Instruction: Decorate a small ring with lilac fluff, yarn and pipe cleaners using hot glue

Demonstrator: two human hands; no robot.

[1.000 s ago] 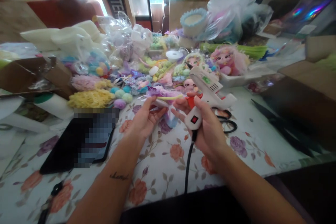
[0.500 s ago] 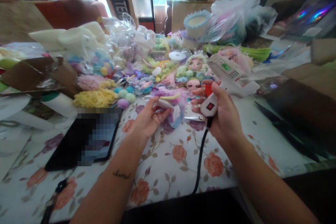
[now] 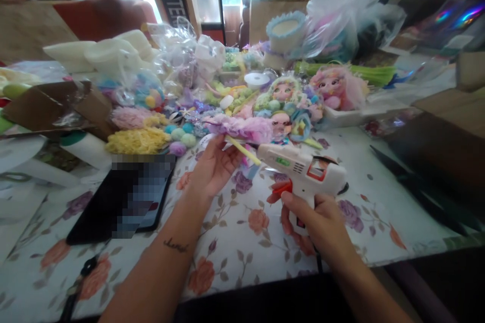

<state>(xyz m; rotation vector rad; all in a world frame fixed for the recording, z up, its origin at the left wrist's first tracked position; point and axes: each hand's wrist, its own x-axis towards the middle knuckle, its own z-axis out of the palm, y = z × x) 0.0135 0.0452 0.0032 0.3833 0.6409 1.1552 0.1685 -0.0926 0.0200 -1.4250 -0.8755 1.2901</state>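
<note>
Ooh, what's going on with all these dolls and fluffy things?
The person's right hand holds a white glue gun. The left hand holds a fluffy purple piece with a yellow strip. The gun's tip is close to the strip. Dolls and pom-poms lie beyond.
</note>
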